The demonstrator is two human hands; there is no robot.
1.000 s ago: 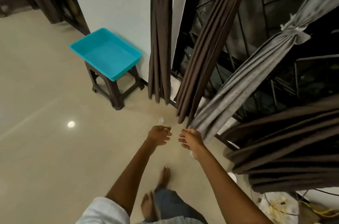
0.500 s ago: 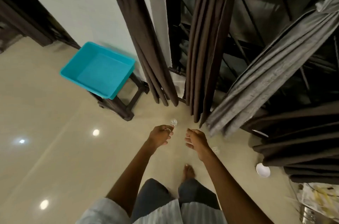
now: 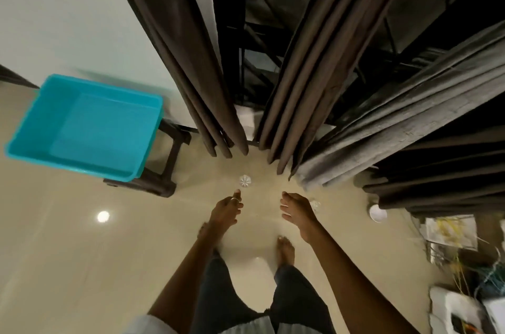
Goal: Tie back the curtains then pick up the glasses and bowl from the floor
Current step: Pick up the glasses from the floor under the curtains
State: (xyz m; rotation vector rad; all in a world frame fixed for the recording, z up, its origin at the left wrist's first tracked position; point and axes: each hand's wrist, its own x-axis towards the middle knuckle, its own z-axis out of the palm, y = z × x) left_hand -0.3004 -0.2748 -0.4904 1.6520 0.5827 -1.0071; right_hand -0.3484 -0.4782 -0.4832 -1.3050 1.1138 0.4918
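Observation:
A clear ribbed glass stands on the beige floor just beyond my left hand, whose fingers hang loosely and hold nothing. A second clear glass is partly hidden behind my right hand, which is also empty with relaxed fingers. A small white bowl sits on the floor at the right, at the foot of the dark curtain folds. Brown curtains hang to the floor ahead, and a grey curtain slants off to the right.
A turquoise plastic tub rests on a dark stool at the left by the white wall. Papers, wires and boxes clutter the floor at the right. My bare feet stand below my hands.
The view has tilted down and moved closer to the floor. Both hands have dropped away from the grey curtain toward the glasses; the bowl has come into sight.

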